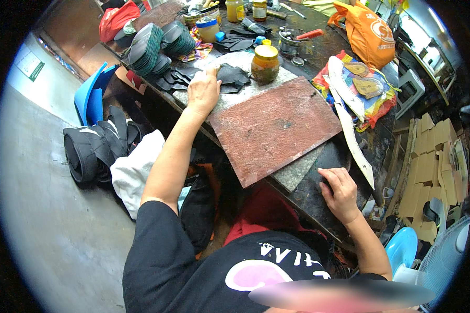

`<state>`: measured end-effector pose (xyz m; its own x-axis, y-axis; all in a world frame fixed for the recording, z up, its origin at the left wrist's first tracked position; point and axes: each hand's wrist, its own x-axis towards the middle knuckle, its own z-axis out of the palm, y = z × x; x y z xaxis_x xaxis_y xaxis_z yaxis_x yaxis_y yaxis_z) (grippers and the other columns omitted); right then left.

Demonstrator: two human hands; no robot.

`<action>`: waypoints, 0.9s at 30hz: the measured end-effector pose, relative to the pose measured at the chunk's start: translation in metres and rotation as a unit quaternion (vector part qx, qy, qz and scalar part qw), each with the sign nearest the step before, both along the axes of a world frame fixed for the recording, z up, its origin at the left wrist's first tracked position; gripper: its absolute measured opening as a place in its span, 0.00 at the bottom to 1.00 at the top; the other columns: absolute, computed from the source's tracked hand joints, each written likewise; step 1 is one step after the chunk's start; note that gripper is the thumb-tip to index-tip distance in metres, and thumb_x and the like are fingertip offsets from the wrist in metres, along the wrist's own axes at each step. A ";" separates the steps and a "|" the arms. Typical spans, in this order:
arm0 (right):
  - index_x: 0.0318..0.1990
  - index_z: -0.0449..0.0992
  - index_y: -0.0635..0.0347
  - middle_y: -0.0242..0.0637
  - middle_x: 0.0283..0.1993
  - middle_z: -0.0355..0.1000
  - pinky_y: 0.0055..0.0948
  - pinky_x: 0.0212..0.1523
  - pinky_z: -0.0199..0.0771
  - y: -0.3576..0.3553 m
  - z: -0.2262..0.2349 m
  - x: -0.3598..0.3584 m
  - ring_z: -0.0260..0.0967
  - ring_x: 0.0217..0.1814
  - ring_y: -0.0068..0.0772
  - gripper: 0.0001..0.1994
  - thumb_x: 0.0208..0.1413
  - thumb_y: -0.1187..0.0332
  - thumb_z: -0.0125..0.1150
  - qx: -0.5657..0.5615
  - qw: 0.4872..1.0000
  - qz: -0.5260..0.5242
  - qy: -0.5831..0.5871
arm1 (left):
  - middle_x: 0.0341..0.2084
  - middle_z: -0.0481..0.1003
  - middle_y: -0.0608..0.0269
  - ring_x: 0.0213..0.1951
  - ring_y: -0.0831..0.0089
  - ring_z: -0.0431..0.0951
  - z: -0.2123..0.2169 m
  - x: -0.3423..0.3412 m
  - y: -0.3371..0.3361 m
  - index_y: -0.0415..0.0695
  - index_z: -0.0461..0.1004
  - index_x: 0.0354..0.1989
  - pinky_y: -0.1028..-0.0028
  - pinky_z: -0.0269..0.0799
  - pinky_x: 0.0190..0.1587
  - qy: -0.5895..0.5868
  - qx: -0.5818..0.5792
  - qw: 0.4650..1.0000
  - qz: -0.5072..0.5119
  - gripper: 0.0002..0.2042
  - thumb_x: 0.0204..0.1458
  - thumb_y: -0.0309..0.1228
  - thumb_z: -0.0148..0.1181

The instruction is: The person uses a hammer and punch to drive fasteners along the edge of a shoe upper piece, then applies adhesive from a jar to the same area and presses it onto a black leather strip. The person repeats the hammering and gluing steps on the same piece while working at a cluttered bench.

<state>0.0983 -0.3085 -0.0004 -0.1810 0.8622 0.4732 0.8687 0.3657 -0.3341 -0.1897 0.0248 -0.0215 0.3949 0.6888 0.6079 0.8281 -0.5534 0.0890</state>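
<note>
My left hand (203, 89) reaches forward over the workbench and its fingers press on a pile of flat black leather pieces (231, 76) lying on a grey stone slab (245, 91). A reddish-brown rectangular board (274, 128) lies on the slab in front of me. My right hand (339, 193) rests on the dark bench surface at the near right edge, fingers curled down on it; I cannot tell whether it holds anything. A glass jar with a yellow lid (265, 63) stands just behind the board.
Stacks of dark shoe soles (151, 49) sit at the back left. White paper patterns (350, 104) lie at the right beside an orange bag (368, 34). More jars (235, 9) stand at the back. Black bags (96, 143) and a blue chair (91, 94) are on the floor left.
</note>
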 end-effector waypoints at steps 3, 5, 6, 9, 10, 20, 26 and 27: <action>0.49 0.74 0.60 0.44 0.41 0.74 0.40 0.42 0.74 -0.001 -0.001 0.002 0.72 0.40 0.48 0.19 0.46 0.77 0.65 0.003 1.000 0.001 -0.003 | 0.31 0.76 0.45 0.35 0.47 0.78 0.003 -0.001 0.004 0.38 0.66 0.48 0.55 0.74 0.40 0.017 0.004 1.000 -0.001 0.21 0.49 0.34 0.66; 0.49 0.74 0.59 0.42 0.39 0.73 0.39 0.41 0.73 0.000 -0.002 0.004 0.71 0.39 0.45 0.19 0.47 0.74 0.65 0.011 1.000 0.007 -0.008 | 0.35 0.77 0.43 0.39 0.45 0.78 0.011 -0.001 0.006 0.39 0.64 0.49 0.54 0.74 0.41 0.010 -0.064 0.997 0.034 0.21 0.52 0.36 0.64; 0.49 0.74 0.58 0.40 0.38 0.73 0.39 0.40 0.73 0.000 -0.003 0.004 0.71 0.39 0.44 0.19 0.48 0.73 0.65 0.006 1.000 0.002 -0.011 | 0.37 0.77 0.43 0.40 0.44 0.78 0.017 0.002 0.007 0.39 0.63 0.49 0.54 0.74 0.42 0.002 -0.126 0.990 0.059 0.21 0.53 0.36 0.63; 0.48 0.74 0.58 0.39 0.37 0.72 0.38 0.40 0.73 0.000 -0.003 0.005 0.70 0.38 0.43 0.18 0.48 0.73 0.65 0.019 1.000 0.001 -0.009 | 0.40 0.77 0.43 0.44 0.43 0.78 0.037 0.012 -0.008 0.39 0.61 0.49 0.53 0.73 0.45 -0.043 -0.104 0.990 0.078 0.21 0.55 0.37 0.62; 0.48 0.75 0.59 0.39 0.37 0.72 0.38 0.40 0.73 0.000 -0.003 0.005 0.70 0.38 0.43 0.18 0.48 0.73 0.65 0.022 1.000 0.004 -0.005 | 0.40 0.77 0.44 0.44 0.42 0.77 0.044 0.016 -0.019 0.37 0.61 0.49 0.53 0.73 0.46 -0.072 -0.078 0.994 0.028 0.20 0.56 0.36 0.61; 0.47 0.76 0.58 0.37 0.36 0.72 0.35 0.39 0.74 -0.004 -0.011 0.010 0.70 0.36 0.40 0.18 0.46 0.72 0.66 0.043 0.999 0.010 0.002 | 0.25 0.72 0.54 0.29 0.56 0.76 0.044 0.097 -0.129 0.41 0.65 0.36 0.61 0.71 0.34 -0.121 -0.147 0.953 -0.234 0.16 0.53 0.37 0.66; 0.48 0.76 0.52 0.37 0.43 0.72 0.36 0.44 0.74 -0.006 0.010 0.013 0.71 0.43 0.41 0.20 0.44 0.72 0.67 0.110 0.994 -0.024 -0.012 | 0.25 0.72 0.54 0.30 0.56 0.77 0.030 0.104 -0.133 0.41 0.64 0.36 0.61 0.72 0.34 -0.118 -0.166 0.951 -0.234 0.17 0.52 0.38 0.66; 0.49 0.76 0.51 0.37 0.44 0.71 0.37 0.46 0.74 -0.007 0.018 0.018 0.71 0.45 0.42 0.20 0.44 0.72 0.67 0.116 0.992 -0.046 -0.035 | 0.25 0.72 0.54 0.30 0.56 0.77 0.029 0.104 -0.134 0.41 0.65 0.36 0.61 0.72 0.34 -0.112 -0.160 0.952 -0.235 0.17 0.52 0.38 0.66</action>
<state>0.1167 -0.3150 0.0172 -0.1465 0.7464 0.6492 0.9199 0.3441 -0.1880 -0.0856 -0.1088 0.0075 0.5905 0.6321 0.5018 0.4355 -0.7730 0.4613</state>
